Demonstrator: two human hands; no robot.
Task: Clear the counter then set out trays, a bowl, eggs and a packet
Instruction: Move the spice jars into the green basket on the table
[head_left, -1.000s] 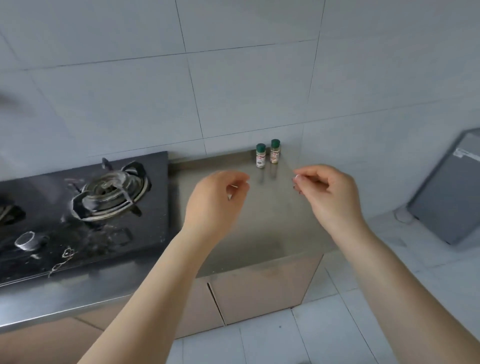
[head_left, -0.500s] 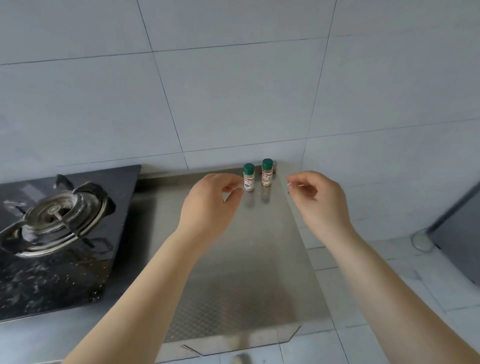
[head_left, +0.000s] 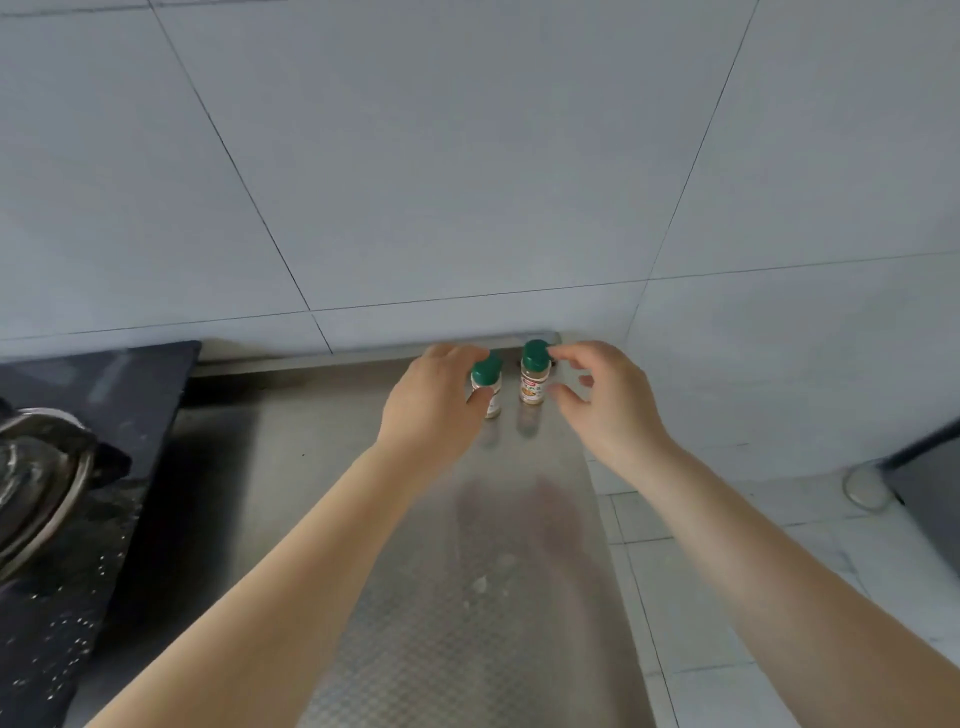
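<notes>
Counter with two green-capped spice jars standing upright at its back edge, a hand at each.

Left hand curls its fingers round the left jar; right hand has fingers spread, thumb and forefinger either side of the right jar, contact uncertain. Both seem set for lifting. A gas stove lies well left; nothing blocks them.

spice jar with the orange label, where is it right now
In the head view it stands upright at the counter's back right, by the wall, just right of the other jar, the right hand reaching it.
</notes>
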